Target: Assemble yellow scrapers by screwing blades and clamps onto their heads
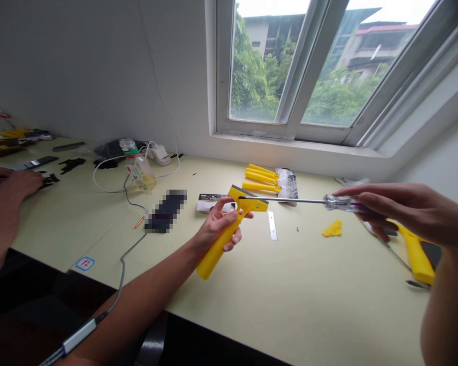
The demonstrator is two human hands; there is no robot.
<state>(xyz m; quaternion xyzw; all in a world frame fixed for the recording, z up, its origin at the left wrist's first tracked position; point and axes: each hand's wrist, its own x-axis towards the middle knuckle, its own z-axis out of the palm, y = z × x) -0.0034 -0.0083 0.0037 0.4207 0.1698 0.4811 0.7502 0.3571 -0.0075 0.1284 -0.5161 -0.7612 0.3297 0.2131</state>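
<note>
My left hand [223, 223] is wrapped round the handle of a yellow scraper [218, 249], tilted with its head up and to the right. In my right hand [395, 206] is a screwdriver [290, 200] with a clear handle and a long steel shaft. Its tip meets the scraper's head, close to a screw hole. On the table below lie a flat metal blade [272, 226], a few small screws [297, 229] and a loose yellow cover piece [332, 229]. A printed packet [209, 202] lies behind my left hand, partly hidden by it.
Several yellow handles [261, 175] and a plastic packet [287, 183] lie near the window wall. Another yellow scraper [418, 254] is at the right. A bottle [135, 165], a charger [159, 154] and cables stand at the left, beside a co-worker's hands [23, 185].
</note>
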